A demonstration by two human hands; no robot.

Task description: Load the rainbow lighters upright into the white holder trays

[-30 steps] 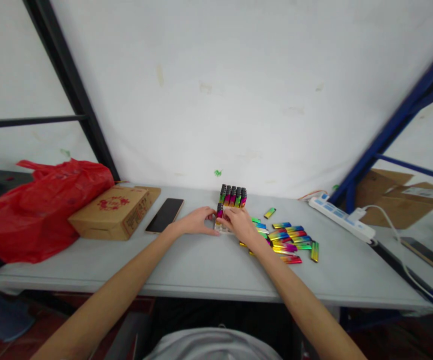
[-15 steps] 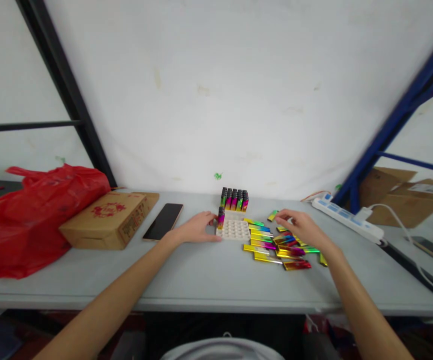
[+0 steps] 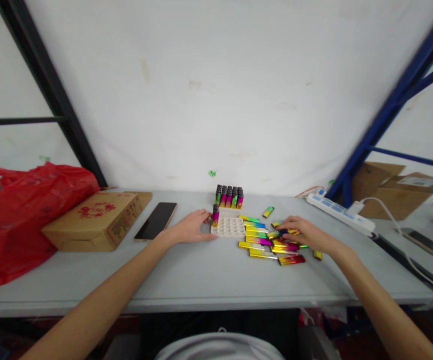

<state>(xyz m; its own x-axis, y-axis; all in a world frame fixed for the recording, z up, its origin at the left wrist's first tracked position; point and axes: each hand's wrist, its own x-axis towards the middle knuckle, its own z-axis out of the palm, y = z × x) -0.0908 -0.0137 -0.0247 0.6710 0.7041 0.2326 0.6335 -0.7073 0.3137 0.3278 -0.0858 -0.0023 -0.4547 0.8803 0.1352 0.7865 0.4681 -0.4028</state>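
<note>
At the left edge of a white tray with round holes [image 3: 231, 227] rests my left hand [image 3: 193, 226], thumb and fingers apart. Upright lighters [image 3: 215, 215] stand in the tray's left side, by my fingertips. My right hand [image 3: 302, 233] is over a loose pile of shiny coloured lighters [image 3: 284, 247], its fingers closed round a lighter [image 3: 275, 234] with a dark end. More lighters lie flat in a column beside the tray, and one [image 3: 268, 212] lies apart behind the pile. Behind the tray, a block of upright lighters with black tops [image 3: 230, 196] stands near the wall.
A phone [image 3: 156, 220], a cardboard box [image 3: 96, 220] and a red plastic bag [image 3: 32, 215] are on the left. To the right are a white power strip [image 3: 340, 214] with a cable, an open carton [image 3: 392, 195] and another phone-like device [image 3: 432, 247].
My right hand has come down onto the pile and closed on a lighter. My left hand keeps its place at the tray. The whole view has shifted slightly.
</note>
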